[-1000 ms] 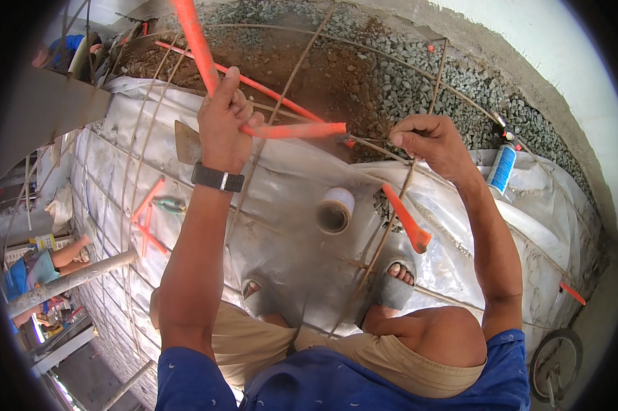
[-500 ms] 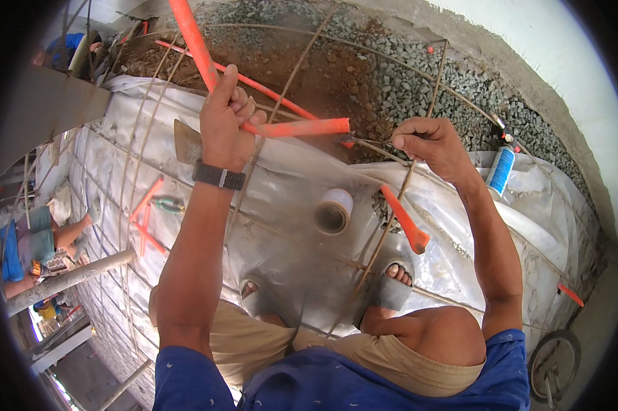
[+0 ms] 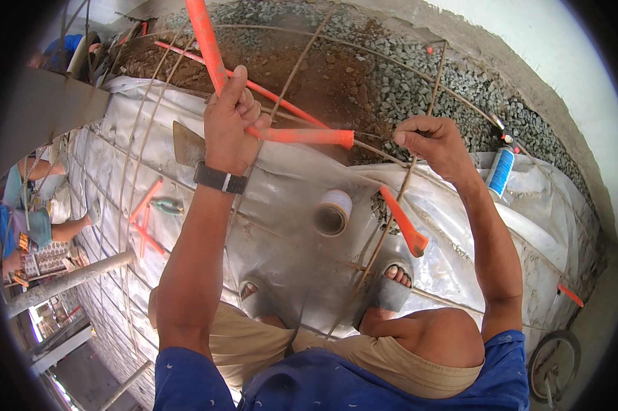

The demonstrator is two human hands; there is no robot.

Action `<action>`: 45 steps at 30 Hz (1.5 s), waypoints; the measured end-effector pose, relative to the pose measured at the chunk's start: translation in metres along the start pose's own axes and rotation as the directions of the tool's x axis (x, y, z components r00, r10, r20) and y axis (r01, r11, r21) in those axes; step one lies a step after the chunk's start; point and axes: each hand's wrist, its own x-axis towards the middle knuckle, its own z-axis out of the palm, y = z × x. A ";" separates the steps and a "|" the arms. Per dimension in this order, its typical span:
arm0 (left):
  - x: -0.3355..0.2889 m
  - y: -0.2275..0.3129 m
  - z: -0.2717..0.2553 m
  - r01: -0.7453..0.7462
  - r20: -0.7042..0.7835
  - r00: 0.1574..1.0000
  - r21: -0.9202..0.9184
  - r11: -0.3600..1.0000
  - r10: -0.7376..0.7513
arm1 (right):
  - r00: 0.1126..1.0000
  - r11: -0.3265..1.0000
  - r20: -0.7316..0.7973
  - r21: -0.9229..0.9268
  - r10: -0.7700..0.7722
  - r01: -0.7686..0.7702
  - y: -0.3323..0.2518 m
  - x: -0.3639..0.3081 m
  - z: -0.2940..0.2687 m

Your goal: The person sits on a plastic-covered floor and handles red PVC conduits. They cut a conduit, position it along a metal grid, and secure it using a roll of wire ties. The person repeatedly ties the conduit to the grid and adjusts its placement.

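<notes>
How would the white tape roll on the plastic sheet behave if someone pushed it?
The tape roll looks small and hollow, so probably light. It seems to lie on its round side with the hole showing, so a push could make it roll. The plastic sheet looks smooth and shiny, so it might also slide.

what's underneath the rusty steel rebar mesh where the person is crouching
Under the rusty steel rebar mesh lies a silvery plastic sheet; a tape roll rests there too. Farther out, brown soil and grey gravel show. Whatever is beneath the sheet is covered.
</notes>
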 end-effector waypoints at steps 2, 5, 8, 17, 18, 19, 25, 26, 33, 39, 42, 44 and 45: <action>0.001 0.000 0.000 0.003 -0.020 1.000 -0.014 1.000 -0.004 | 0.999 1.000 0.022 0.002 0.030 -0.030 0.002 -0.001 0.001; 0.002 0.000 -0.002 0.014 -0.045 0.999 -0.027 1.000 -0.016 | 0.997 0.995 0.058 0.083 0.051 -0.056 0.005 -0.003 0.005; 0.004 -0.002 -0.005 0.003 -0.057 0.998 -0.012 1.000 -0.003 | 0.998 0.996 0.058 0.087 -0.004 -0.001 0.004 -0.005 0.008; 0.002 -0.007 -0.005 0.015 -0.030 0.999 0.026 1.000 -0.015 | 0.998 0.997 -0.005 0.051 0.060 -0.060 -0.003 -0.002 0.002; 0.001 -0.008 -0.005 0.020 -0.015 1.000 0.022 1.000 -0.020 | 0.999 0.998 -0.024 0.031 0.047 -0.047 -0.002 -0.001 0.003; 0.000 -0.008 -0.005 0.026 -0.002 1.000 0.018 0.999 -0.026 | 0.999 0.999 -0.040 0.012 0.036 -0.035 -0.001 0.000 0.004; 0.004 -0.004 -0.009 0.024 -0.038 0.999 -0.001 1.000 -0.024 | 0.998 0.999 0.063 0.035 -0.004 0.001 0.007 -0.003 0.005; 0.004 -0.004 -0.009 0.016 -0.023 1.000 -0.009 1.000 -0.016 | 0.996 0.998 0.084 0.063 -0.008 0.003 0.008 -0.004 0.006; 0.003 -0.014 -0.011 -0.011 -0.111 0.994 0.044 0.999 0.016 | 0.997 0.978 0.045 0.196 0.065 -0.072 0.003 -0.010 0.002; 0.011 -0.005 -0.028 -0.060 -0.141 0.987 0.077 0.995 0.071 | 0.947 0.990 0.320 -0.136 0.004 0.041 0.001 -0.010 0.015; 0.007 -0.003 -0.034 -0.067 -0.089 0.993 0.100 0.993 0.076 | 0.870 0.972 0.493 -0.202 -0.004 0.118 0.004 -0.001 0.039; 0.005 -0.003 -0.035 -0.090 -0.068 0.993 0.115 0.989 0.098 | 0.824 0.941 0.566 -0.268 -0.021 0.208 0.008 0.009 0.051; 0.003 -0.004 -0.036 -0.089 -0.074 0.992 0.122 0.989 0.098 | 0.804 0.921 0.594 -0.295 -0.033 0.256 0.011 0.012 0.059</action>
